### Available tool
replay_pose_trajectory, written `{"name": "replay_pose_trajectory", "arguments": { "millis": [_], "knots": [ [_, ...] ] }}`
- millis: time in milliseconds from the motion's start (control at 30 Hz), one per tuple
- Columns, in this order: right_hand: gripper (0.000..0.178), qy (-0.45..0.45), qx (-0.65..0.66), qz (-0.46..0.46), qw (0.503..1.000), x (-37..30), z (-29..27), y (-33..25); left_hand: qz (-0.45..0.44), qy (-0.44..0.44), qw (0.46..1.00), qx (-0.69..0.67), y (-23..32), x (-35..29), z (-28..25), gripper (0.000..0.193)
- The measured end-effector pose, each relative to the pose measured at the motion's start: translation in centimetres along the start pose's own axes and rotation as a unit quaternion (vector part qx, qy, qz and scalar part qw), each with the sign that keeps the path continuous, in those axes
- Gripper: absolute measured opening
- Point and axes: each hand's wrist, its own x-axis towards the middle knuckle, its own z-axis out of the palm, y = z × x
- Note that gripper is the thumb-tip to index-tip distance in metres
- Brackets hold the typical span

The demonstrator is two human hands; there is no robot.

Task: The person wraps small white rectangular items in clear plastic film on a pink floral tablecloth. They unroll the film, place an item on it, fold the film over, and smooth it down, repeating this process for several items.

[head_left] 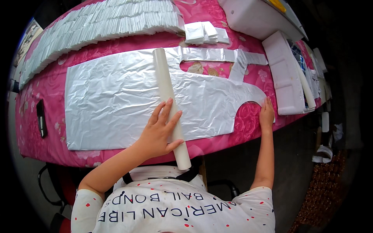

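A thin, shiny silvery-white plastic apron [112,97] lies spread on the table, creased, with curved cut-outs and straps at its right end. Across its middle rests a long white tube [164,79], its near end sticking out past the table edge. My left hand [157,130] lies on the tube's near half with fingers spread. At the right tip of the apron, my right hand [267,113] rests with fingers stretched out flat on the plastic near the curved cut-out. Whatever lies beneath those fingers is hidden.
Long rows of folded white plastic packets [105,19] line the far left. A small pile of them [204,33] lies beyond the straps. White foam boxes [285,73] stand at the right. A black-handled cutter [41,118] lies left on the pink floral tablecloth [54,85].
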Motion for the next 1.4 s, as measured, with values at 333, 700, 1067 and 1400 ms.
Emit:
{"name": "replay_pose_trajectory", "arguments": {
  "millis": [333,700,1067,1400],
  "knots": [
    [0.011,0.113,0.022,-0.027,0.993,-0.8,-2.5,-4.2,0.022,-0.025,0.999,0.001,0.2,0.7,-0.3,0.069],
    [0.017,-0.244,0.498,-0.126,0.822,-8.6,-4.9,-29.0,-0.2,0.055,0.813,-0.544,0.4,0.0,-1.3,0.049],
    [0.029,-0.102,0.317,-0.218,0.917,-10.8,-8.1,-27.4,-0.459,0.041,0.812,-0.358,-14.8,-12.1,-14.5,0.018],
    [0.05,-0.421,0.243,0.016,0.874,-13.9,-7.7,-26.8,-0.112,0.167,0.973,0.113,-9.9,-7.2,-12.2,0.041]
  ]
}}
